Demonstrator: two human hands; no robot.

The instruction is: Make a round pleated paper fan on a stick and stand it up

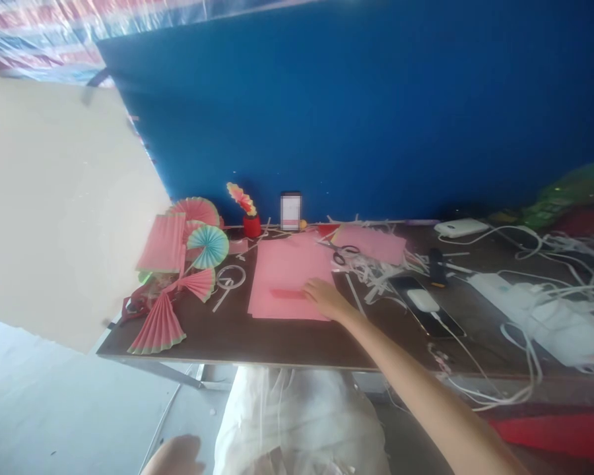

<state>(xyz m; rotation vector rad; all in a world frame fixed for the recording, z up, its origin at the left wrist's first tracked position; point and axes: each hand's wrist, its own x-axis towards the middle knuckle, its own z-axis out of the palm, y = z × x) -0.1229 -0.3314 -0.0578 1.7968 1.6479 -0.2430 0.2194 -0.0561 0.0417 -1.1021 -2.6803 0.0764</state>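
My right hand (321, 295) reaches over a stack of pink paper sheets (277, 267) at the middle of the table. Its fingers are closed at the right end of a small, darker pink paper strip (286, 293), which lies over the sheets. Low at the bottom edge, my left hand (178, 454) hangs beside my lap, below the table. It is blurred and partly cut off, so its fingers cannot be made out. Scissors with dark handles (345, 254) lie just right of the stack.
Pleated pink paper fans (161, 323) and a blue paper rosette (208, 247) crowd the left. A tape roll (230, 277) lies beside the stack. White paper scraps (376, 274), a phone (445, 323) and tangled cables (529, 343) fill the right. A blue panel (351, 119) stands behind.
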